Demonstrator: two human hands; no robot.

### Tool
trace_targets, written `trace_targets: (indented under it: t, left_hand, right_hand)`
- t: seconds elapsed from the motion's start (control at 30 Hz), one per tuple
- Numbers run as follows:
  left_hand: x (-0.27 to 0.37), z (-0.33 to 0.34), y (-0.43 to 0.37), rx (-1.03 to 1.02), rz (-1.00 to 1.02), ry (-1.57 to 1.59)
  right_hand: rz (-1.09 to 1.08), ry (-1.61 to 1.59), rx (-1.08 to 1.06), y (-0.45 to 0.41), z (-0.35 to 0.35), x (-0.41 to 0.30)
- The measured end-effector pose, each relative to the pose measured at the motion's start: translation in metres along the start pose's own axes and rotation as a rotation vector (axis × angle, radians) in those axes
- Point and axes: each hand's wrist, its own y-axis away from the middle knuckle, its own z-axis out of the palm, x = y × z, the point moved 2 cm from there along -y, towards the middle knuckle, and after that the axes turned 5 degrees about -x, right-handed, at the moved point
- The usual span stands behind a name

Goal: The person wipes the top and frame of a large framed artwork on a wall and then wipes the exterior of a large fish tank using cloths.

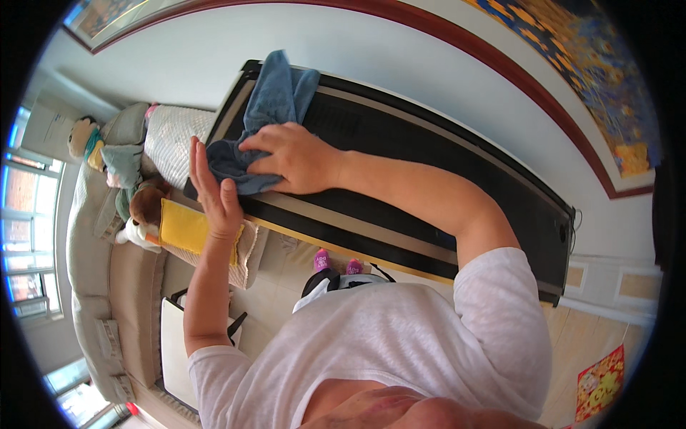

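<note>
A blue cloth [278,94] lies bunched and draped over the left end of a long black treadmill deck [386,145]. My right hand [300,161] rests on the cloth's lower, crumpled part, fingers bent into it. My left hand [217,201] is upright at the deck's near left corner, palm turned towards the cloth, thumb apart from the fingers. Whether it presses on the corner is hard to tell. Beige side rails [353,222] run along the belt, and the near edge is gold.
A wall with a framed picture [600,96] stands behind the deck. On the left are a beige sofa [88,230], plush toys [150,201], a yellow cushion [185,228] and a white-topped table [174,343]. A cord [576,222] hangs at the deck's right end.
</note>
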Motion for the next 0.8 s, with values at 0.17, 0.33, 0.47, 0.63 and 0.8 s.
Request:
trace_targets:
  t: [0.17,0.33,0.47,0.63,0.8]
  left_hand:
    - [-0.004,0.005,-0.006,-0.175,0.022,-0.065]
    - [-0.012,0.008,-0.011,-0.325,0.087,-0.271]
    - [-0.022,0.000,-0.012,-0.324,0.159,-0.346]
    - [-0.021,0.006,-0.017,-0.322,0.173,-0.367]
    - [-0.026,0.015,-0.018,-0.331,0.207,-0.368]
  right_hand:
    - [0.137,0.041,-0.008,0.074,-0.043,-0.020]
    - [0.386,0.189,0.038,0.184,-0.102,-0.049]
    - [0.753,0.421,0.048,0.283,-0.158,-0.089]
    - [1.216,0.778,0.031,0.419,-0.219,-0.123]
    - [1.478,0.632,0.251,0.439,-0.238,-0.066]
